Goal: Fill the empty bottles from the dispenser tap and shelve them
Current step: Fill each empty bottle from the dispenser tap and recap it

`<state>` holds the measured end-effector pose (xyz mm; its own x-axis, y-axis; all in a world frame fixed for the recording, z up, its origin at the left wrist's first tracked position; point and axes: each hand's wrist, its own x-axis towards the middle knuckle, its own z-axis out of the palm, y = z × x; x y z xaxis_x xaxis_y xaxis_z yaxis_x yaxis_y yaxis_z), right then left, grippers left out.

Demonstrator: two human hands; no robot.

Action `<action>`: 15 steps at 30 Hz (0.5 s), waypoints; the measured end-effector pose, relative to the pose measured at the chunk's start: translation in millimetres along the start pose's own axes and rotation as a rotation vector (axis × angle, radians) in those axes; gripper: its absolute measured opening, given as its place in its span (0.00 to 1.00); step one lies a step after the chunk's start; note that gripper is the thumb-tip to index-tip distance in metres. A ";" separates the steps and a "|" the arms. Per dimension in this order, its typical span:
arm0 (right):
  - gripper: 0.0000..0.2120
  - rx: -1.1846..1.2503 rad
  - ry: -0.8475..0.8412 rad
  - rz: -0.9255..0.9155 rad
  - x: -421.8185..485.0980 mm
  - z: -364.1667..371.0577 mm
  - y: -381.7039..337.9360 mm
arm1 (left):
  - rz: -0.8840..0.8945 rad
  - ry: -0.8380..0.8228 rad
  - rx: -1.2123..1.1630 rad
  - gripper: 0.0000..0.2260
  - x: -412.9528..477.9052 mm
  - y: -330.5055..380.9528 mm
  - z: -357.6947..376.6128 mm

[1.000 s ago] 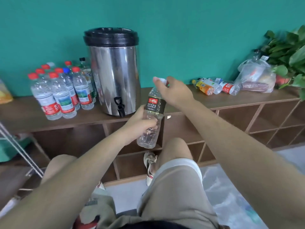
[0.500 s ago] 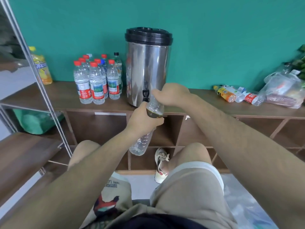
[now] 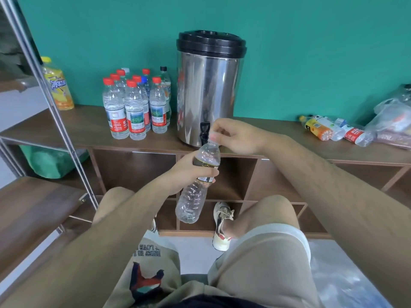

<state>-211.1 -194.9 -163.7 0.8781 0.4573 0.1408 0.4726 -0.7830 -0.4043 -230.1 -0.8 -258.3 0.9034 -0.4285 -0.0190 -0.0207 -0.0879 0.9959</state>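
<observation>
Hands first: we see the person's left hand [image 3: 189, 174] wrapped round the middle of a clear plastic bottle [image 3: 192, 204], fingers curled over its dark label. The bottle is tilted, with its neck up and to the right and its base hanging lower, above the gap between the knees. The right hand [image 3: 239, 136] comes in from the right. Its thumb and forefinger pinch the cap [image 3: 213, 137] at the bottle's top, and its other fingers are loosely curled. We cannot tell whether the cap is screwed tight or loose. The bottle looks nearly empty.

Its neck sits just in front of and slightly below the black tap [image 3: 204, 131] of the steel dispenser [image 3: 209, 92]. The dispenser stands upright under a black lid on the wooden bench [image 3: 89, 127], against a green wall. Just left of it we see a cluster of capped water bottles [image 3: 133, 107], all upright and mostly red-capped. Farther left stands a yellow drink bottle [image 3: 58, 85], partly behind a slanted metal rack post [image 3: 47, 85]. Well to the right, several loose bottles [image 3: 333, 131] lie on their sides beside a plastic bag [image 3: 393, 116]. Open cubbies run below the bench top, and a pale shoe [image 3: 222, 225] shows on the floor.
</observation>
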 end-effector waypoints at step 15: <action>0.13 0.339 0.457 0.539 47.5 81.7 120.4 | -0.148 0.153 0.021 0.25 83.7 -92.3 -15.1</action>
<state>-118.5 -233.0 -279.5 0.9584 -0.2256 0.1749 -0.0114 -0.6425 -0.7662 -146.1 -14.9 -350.5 0.9518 -0.2676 -0.1497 0.1095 -0.1594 0.9811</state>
